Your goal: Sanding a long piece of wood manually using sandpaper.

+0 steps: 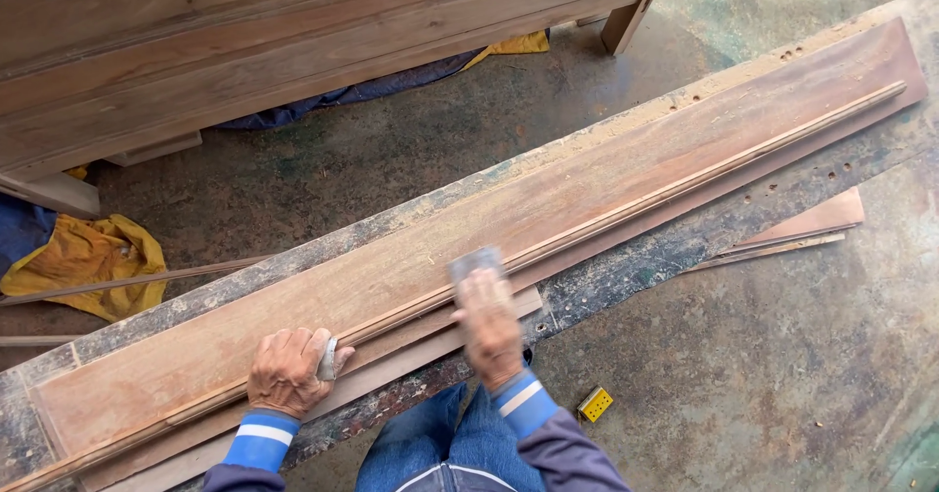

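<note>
Hands on long reddish-brown board [411, 267], laid on a worn bench [685, 233] running from 8 o'clock to 2 o'clock.

Right hand [489, 326] lies flat, fingers extended, pressing a grey sanding pad [476, 262] onto the thin wooden strip [685, 174] along the board's near edge. Left hand [286, 370], at 8 o'clock from the right, curls over the board, fingers closed on a small grey piece [328, 360]. Yellow cloth [88, 262] on the floor at 9 o'clock.

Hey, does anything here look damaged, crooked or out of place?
Mostly no. The bench under the long board is pitted with drill holes and scuffed. A yellow cloth lies crumpled on the floor, and a small yellow block sits loose there.
</note>
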